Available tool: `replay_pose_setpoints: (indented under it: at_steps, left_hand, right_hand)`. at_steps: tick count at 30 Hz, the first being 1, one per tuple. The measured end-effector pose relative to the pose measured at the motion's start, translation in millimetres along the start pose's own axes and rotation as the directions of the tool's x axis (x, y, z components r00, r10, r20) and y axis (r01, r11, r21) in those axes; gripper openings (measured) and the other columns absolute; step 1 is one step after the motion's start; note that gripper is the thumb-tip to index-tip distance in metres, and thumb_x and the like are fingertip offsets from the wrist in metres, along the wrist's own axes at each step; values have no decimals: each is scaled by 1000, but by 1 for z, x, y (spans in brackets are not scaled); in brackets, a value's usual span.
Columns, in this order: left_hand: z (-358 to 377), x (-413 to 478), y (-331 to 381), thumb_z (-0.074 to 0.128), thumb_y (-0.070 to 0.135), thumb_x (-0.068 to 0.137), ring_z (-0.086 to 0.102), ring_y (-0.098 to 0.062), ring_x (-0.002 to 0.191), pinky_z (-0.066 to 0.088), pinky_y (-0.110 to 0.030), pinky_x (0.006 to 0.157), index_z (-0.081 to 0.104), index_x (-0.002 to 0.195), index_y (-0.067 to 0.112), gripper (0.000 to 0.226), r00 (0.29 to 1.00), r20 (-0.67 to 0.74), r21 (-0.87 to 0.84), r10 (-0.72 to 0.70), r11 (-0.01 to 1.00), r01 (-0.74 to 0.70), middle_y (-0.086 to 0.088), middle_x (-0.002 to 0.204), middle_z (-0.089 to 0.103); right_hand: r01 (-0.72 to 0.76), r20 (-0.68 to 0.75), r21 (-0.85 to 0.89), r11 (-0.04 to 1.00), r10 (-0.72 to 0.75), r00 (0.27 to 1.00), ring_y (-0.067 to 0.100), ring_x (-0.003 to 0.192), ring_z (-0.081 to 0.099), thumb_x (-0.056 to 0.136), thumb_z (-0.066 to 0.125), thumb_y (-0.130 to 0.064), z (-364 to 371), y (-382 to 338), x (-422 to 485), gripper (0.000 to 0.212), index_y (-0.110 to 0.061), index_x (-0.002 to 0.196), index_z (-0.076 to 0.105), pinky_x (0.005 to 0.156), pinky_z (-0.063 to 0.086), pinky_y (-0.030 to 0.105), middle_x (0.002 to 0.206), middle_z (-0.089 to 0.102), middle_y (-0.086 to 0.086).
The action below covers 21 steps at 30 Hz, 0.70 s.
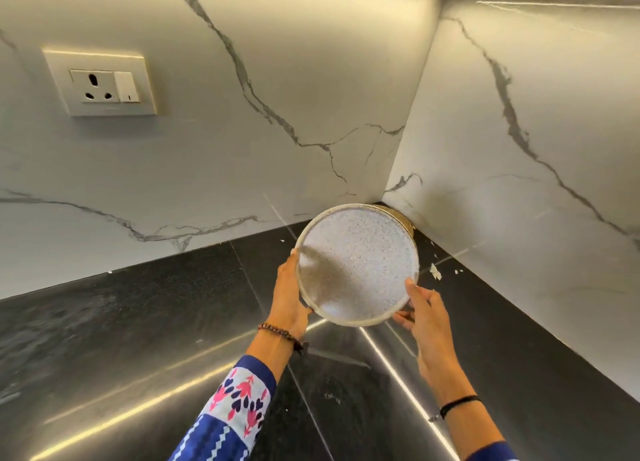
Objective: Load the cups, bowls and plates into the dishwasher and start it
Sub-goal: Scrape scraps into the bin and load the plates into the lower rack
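A round speckled white plate (358, 265) with a beige rim is held tilted toward me above the black countertop (156, 322), near the corner of the marble walls. My left hand (289, 294) grips its left edge, fingers curled behind the rim. My right hand (420, 310) holds its lower right edge, thumb on the rim and fingers underneath. Behind the plate's upper right edge a brownish edge of another dish (403, 218) shows, mostly hidden. No dishwasher is in view.
White marble walls meet in a corner at the back right. A wall socket with a switch (104, 86) sits on the left wall. Small white crumbs (435, 272) lie on the countertop near the right wall.
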<state>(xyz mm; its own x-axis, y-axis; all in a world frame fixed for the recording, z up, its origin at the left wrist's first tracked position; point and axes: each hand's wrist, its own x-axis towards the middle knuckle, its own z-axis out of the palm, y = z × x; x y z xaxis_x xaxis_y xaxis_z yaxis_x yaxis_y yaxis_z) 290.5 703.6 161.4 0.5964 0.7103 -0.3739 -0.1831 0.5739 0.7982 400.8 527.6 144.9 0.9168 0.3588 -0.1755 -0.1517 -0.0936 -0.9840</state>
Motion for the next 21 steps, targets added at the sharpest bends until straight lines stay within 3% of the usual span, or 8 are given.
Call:
replay_pose_setpoints:
  at_steps: [3, 6, 9, 13, 16, 21]
  left_hand:
    - [10, -27, -13, 47, 64, 91, 60, -26, 99, 55, -50, 81, 64, 115, 27, 47, 996, -5, 7, -89, 996, 90, -3, 109, 66]
    - [15, -48, -28, 52, 72, 83, 57, -24, 98, 53, -49, 77, 65, 119, 26, 59, 988, -8, 58, -154, 986, 155, -2, 120, 62]
    - [19, -67, -46, 52, 72, 82, 58, -26, 102, 55, -47, 72, 66, 118, 25, 60, 984, -13, 95, -179, 979, 179, -3, 124, 61]
    - [19, -92, -63, 57, 69, 82, 52, -29, 109, 51, -60, 78, 62, 120, 25, 59, 967, 1, 114, -255, 961, 253, -4, 124, 56]
    - [13, -111, -73, 59, 65, 84, 54, -24, 97, 52, -53, 64, 61, 117, 27, 51, 949, 64, 182, -307, 939, 292, -3, 120, 57]
    - [6, -135, -83, 58, 69, 81, 50, -28, 119, 53, -49, 63, 63, 122, 30, 57, 911, 201, 301, -359, 908, 292, -2, 128, 58]
  right_hand:
    - [-16, -13, 71, 997, 17, 1000, 27, 103, 69, 96, 51, -58, -27, 2, -22, 50, -12, 115, 57, 89, 58, 39, 113, 70, 12]
    - [-83, -73, 158, 984, 96, 993, 29, 106, 67, 98, 45, -58, -53, 10, -40, 55, -9, 119, 60, 81, 57, 36, 115, 69, 13]
    - [-164, -100, 210, 964, 188, 977, 28, 104, 68, 101, 43, -55, -76, 22, -58, 55, -7, 122, 61, 87, 56, 40, 114, 71, 13]
    - [-208, -168, 257, 944, 255, 952, 29, 105, 66, 103, 48, -43, -100, 33, -83, 41, -7, 118, 62, 97, 54, 46, 113, 69, 13]
    - [-224, -240, 278, 934, 294, 925, 28, 106, 65, 103, 53, -32, -113, 45, -112, 27, -10, 113, 64, 94, 55, 46, 114, 69, 11]
    - [-190, -370, 361, 913, 327, 869, 31, 104, 67, 101, 56, -30, -129, 60, -171, 24, -13, 115, 68, 87, 58, 44, 111, 70, 14]
